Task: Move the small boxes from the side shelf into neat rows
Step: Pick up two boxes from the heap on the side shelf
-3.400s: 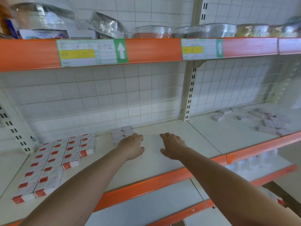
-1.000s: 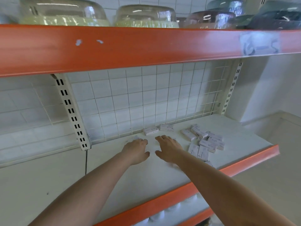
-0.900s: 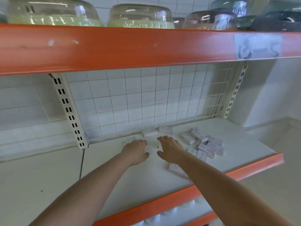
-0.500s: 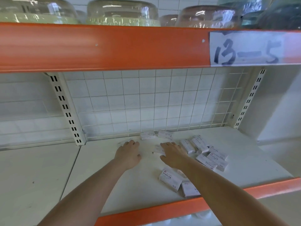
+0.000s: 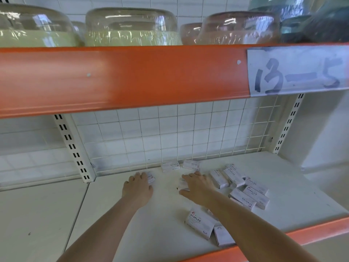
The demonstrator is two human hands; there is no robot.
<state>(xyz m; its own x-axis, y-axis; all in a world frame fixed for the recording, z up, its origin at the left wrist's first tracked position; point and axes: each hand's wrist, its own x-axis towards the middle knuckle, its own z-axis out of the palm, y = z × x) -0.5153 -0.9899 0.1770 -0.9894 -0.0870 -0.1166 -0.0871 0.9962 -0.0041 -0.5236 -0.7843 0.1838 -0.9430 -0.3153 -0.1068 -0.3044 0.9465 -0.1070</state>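
Small boxes (image 5: 243, 188) printed "STAPLES" lie scattered in no order on the white shelf board (image 5: 117, 220), most of them right of centre. Two boxes (image 5: 180, 166) sit side by side against the wire grid back panel (image 5: 170, 133). Another cluster lies to the right of the right hand, several overlapping or touching. Two more boxes (image 5: 205, 226) rest near the orange front edge (image 5: 321, 233), partly hidden under the right forearm.

Left hand (image 5: 137, 188): palm down on the board, fingers reaching forward over one box (image 5: 151, 178), which shows just beyond the fingertips. Whether the fingers grip it or merely rest on it cannot be told.

Right hand (image 5: 196, 187): palm down, fingers curled over a box (image 5: 182, 184) whose white edge shows at the hand's left side, thumb lying along the near side of it. The two hands are apart, with bare board between them.

Upper shelf: its orange front rail (image 5: 122, 76) spans the view and carries a paper label (image 5: 298, 69) handwritten "13-5". Wrapped, domed containers (image 5: 132, 27) stand in a row on top. A slotted upright (image 5: 71, 146) separates this bay from the neighbouring board at left.
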